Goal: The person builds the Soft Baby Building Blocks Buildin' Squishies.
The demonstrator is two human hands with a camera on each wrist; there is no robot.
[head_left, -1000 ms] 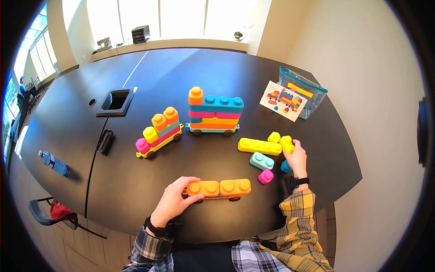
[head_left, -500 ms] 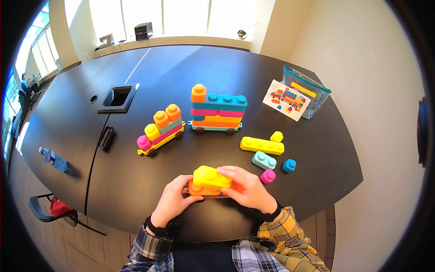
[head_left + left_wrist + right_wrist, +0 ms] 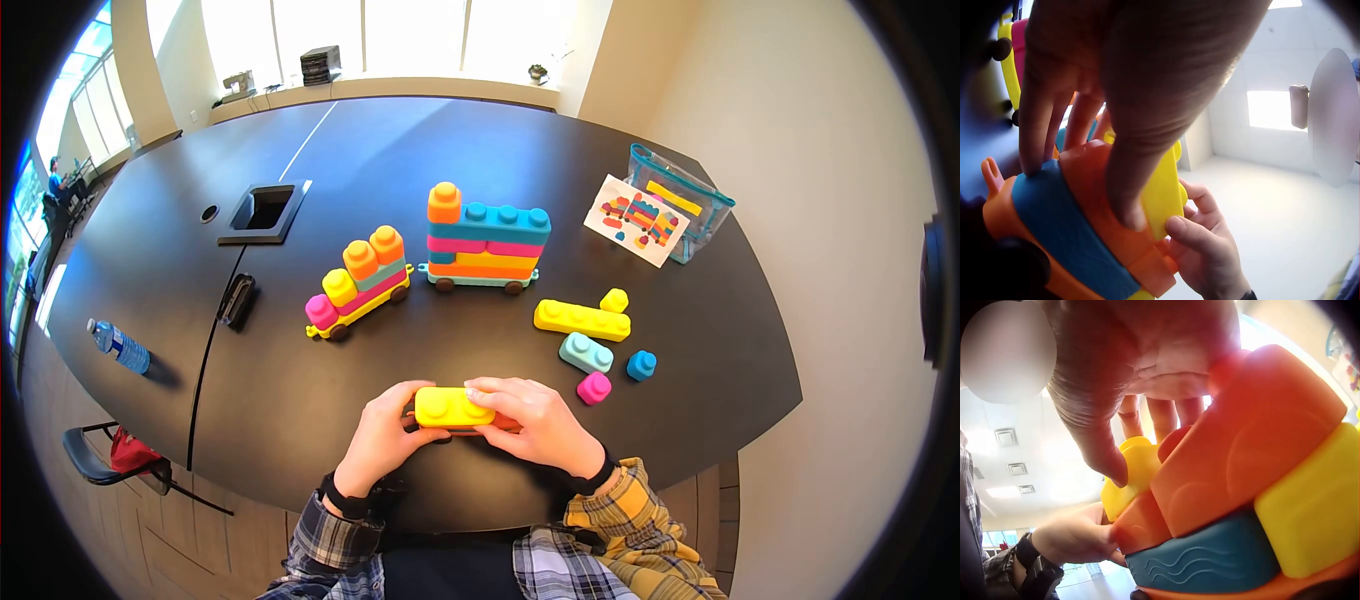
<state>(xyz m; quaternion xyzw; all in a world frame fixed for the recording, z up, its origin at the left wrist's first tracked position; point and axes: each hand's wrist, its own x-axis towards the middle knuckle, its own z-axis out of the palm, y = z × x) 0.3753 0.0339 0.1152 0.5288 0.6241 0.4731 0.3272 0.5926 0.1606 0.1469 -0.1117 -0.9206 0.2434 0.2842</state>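
Observation:
A yellow two-stud toy block sits over the left end of a small block wagon, which stands in front of the person. The right hand holds this yellow block between thumb and fingers. Around the wagon's left end the left hand grips the orange block, its thumb on the near side and its fingers on the far side. Below the orange blocks lies a blue block with wavy lines, beside another yellow block. The wagon's orange base has a hook at one end.
Farther back stand two built wagons, a stepped one and a tall one. To the right lie a long yellow block and several smaller blocks. A picture card leans on a clear pouch. A bottle stands far left.
The right hand has picked up the yellow two-stud block on the right and brought it left onto the wagon. It was tilted half a second ago and now sits level. The left hand keeps its grip.

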